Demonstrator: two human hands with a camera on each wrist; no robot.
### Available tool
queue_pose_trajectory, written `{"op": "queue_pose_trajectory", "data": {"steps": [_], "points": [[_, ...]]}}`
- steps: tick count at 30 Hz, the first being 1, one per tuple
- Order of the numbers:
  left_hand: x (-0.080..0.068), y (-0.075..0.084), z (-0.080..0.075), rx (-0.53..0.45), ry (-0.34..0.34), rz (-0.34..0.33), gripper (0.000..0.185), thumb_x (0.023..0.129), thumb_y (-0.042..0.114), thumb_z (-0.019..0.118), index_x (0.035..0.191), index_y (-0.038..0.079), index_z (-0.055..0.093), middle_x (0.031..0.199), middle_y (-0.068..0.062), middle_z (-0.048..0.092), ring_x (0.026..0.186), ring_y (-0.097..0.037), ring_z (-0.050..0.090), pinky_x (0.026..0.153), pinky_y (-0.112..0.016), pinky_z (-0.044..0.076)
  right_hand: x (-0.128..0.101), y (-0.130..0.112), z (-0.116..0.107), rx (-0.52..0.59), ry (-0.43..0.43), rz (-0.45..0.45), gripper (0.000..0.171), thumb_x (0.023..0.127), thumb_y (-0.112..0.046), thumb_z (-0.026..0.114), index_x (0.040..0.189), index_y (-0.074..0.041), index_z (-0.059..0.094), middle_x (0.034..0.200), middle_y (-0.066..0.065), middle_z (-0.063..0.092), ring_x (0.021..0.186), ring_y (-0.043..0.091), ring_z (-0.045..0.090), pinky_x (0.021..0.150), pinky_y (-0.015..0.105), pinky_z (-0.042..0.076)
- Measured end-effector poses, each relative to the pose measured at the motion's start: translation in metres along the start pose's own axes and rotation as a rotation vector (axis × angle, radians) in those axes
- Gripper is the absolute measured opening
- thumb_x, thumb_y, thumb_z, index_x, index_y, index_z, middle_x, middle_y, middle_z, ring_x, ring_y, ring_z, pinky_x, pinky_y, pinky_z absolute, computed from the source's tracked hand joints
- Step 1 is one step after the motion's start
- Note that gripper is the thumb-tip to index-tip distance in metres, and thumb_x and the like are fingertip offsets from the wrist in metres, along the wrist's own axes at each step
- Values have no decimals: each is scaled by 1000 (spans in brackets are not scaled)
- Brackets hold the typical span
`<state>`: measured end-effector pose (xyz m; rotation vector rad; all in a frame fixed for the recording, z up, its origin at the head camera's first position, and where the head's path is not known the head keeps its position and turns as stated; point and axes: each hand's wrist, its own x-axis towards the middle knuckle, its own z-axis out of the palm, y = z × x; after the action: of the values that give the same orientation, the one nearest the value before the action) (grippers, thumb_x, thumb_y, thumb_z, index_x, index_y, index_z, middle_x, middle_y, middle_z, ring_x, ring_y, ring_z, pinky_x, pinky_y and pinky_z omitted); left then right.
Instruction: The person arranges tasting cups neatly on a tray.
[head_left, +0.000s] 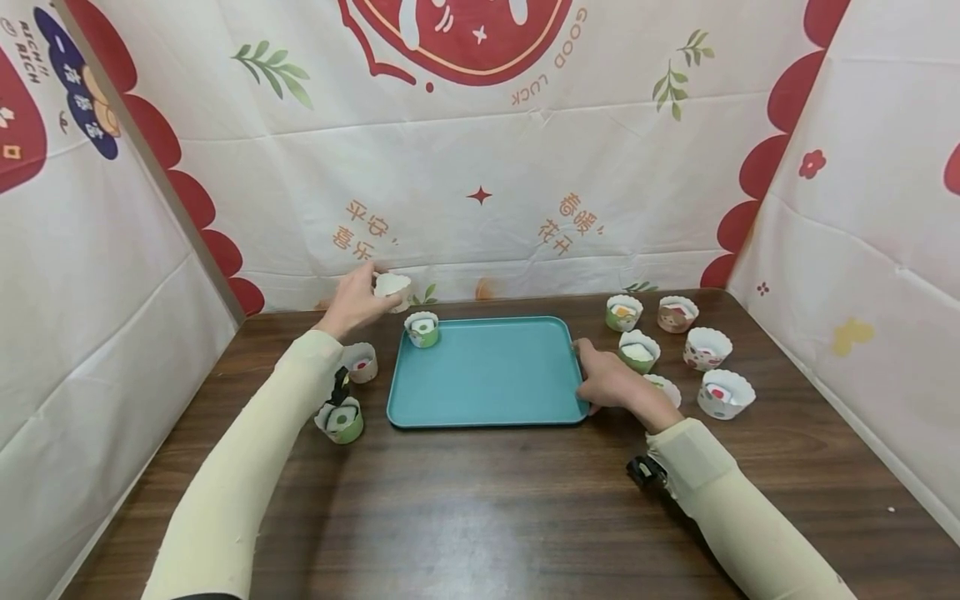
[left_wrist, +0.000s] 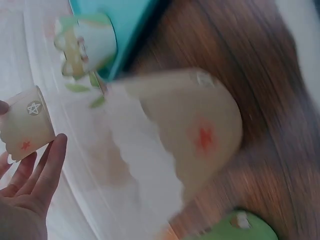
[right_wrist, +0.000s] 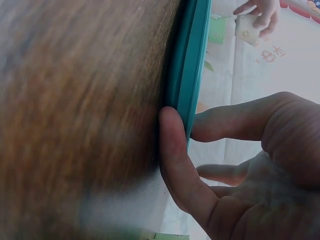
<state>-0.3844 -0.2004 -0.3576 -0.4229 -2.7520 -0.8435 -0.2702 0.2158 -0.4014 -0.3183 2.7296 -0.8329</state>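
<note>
My left hand (head_left: 356, 302) pinches a pale paper baking cup (head_left: 393, 286) above the table's back edge, left of the teal tray (head_left: 487, 375). In the left wrist view that cup (left_wrist: 31, 120) shows a star mark and a small red print between fingertips and thumb. A green-printed baking cup (head_left: 422, 330) with a white filling stands in the tray's back left corner. At the tray's right side my right hand (head_left: 606, 379) grips the rim. The right wrist view shows the tray edge (right_wrist: 191, 75) between its fingers.
Two filled cups, one pinkish (head_left: 363, 363) and one green (head_left: 343, 421), stand left of the tray, close to my left forearm. Several more filled cups (head_left: 726, 395) stand on the table's right side, one partly hidden behind my right hand. A printed cloth (head_left: 480, 150) hangs behind the brown table (head_left: 465, 508).
</note>
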Motion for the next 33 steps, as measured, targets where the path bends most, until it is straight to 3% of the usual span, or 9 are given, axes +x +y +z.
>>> {"op": "queue_pose_trajectory", "data": {"steps": [9, 13, 21, 33], "points": [[6, 31, 16, -2, -23, 109, 56, 90, 30, 68, 136, 1, 54, 120, -21, 65, 103, -34, 61, 87, -48, 53, -1, 1, 0, -8, -8, 9, 76, 87, 4, 56, 155, 13, 24, 104, 23, 58, 72, 22, 65, 57, 31, 61], [7, 41, 21, -8, -49, 112, 56, 92, 31, 69, 137, 1, 53, 118, -20, 66, 99, -33, 62, 84, -46, 54, 0, 1, 1, -10, -14, 11, 76, 88, 5, 56, 157, 10, 24, 106, 23, 57, 77, 23, 64, 58, 32, 61], [12, 54, 34, 2, -114, 126, 54, 94, 31, 72, 137, 4, 53, 117, -16, 66, 99, -28, 62, 83, -43, 56, 2, 1, 1, -53, -27, -11, 55, 89, 5, 56, 144, 8, 50, 99, 19, 56, 71, 21, 63, 56, 29, 60], [11, 66, 49, 83, -211, 132, 47, 92, 29, 75, 128, 3, 58, 114, -17, 69, 93, -27, 62, 81, -42, 55, 1, 0, 0, -65, -21, -13, 55, 88, 5, 56, 143, 9, 51, 94, 17, 54, 67, 19, 62, 55, 29, 60]]}}
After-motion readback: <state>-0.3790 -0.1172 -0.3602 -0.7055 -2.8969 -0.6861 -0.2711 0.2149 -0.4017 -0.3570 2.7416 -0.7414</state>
